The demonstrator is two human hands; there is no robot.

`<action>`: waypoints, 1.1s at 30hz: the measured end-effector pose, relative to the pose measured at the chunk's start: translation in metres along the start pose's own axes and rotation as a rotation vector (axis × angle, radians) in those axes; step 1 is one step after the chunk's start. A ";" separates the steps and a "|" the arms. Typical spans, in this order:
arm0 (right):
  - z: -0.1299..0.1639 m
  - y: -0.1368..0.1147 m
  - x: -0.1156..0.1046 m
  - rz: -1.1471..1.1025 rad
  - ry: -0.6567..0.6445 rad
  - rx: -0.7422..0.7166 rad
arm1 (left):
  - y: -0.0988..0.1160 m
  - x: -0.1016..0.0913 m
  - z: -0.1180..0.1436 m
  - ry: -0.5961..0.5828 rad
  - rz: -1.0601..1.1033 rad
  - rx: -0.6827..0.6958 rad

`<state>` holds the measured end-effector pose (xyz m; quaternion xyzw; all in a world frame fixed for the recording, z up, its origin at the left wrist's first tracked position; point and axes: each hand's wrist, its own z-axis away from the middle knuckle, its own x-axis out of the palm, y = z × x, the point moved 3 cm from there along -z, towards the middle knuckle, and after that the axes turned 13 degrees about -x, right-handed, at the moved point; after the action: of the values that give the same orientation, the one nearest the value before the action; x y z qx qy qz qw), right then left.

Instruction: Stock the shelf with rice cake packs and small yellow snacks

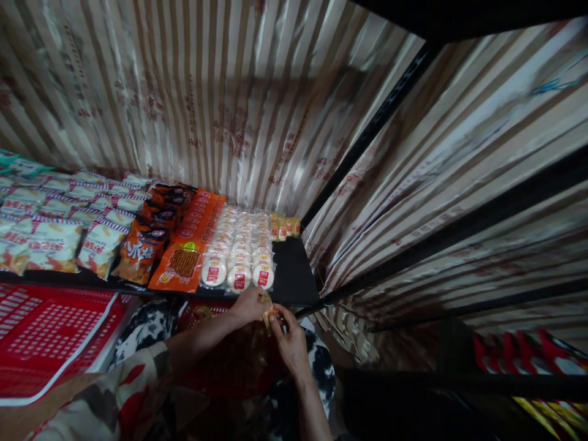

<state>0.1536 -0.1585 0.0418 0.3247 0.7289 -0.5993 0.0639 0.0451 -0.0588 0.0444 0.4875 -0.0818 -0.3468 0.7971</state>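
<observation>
My left hand (250,305) and my right hand (290,343) meet just in front of the shelf's front edge. Between their closed fingers is a small yellow snack packet (267,315), partly covered by the fingertips. Closest to them on the black shelf (297,269) are rows of round white wrapped snacks (239,275) with red labels. Several small yellow packets (285,228) stand at the back right corner. Below my hands, a dark red basket (215,373) holds yellowish items too dim to make out.
Left of the white snacks lie a flat orange snack bag (184,254), brown-orange bags (140,248) and many white chip bags (55,242). A red basket (46,349) stands lower left. Black metal posts (376,131) and striped sheeting (206,92) frame the shelf. Red packets (523,352) sit lower right.
</observation>
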 end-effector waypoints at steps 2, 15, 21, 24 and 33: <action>-0.002 0.002 -0.002 0.004 0.002 -0.008 | 0.009 0.000 -0.002 0.030 -0.118 0.028; -0.014 0.021 -0.015 0.244 0.083 -0.073 | 0.050 0.012 -0.009 0.131 -0.399 0.020; -0.027 0.034 -0.020 0.290 0.178 0.009 | 0.059 0.023 -0.021 0.121 -0.344 0.036; -0.037 0.040 -0.022 0.281 0.215 0.047 | 0.063 0.027 -0.029 0.127 -0.335 0.028; -0.066 0.061 -0.021 0.281 0.273 0.065 | 0.081 0.028 -0.047 0.167 -0.323 0.018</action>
<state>0.2235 -0.1020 0.0193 0.5034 0.6587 -0.5581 0.0369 0.1263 -0.0200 0.0823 0.5283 0.0609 -0.4280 0.7307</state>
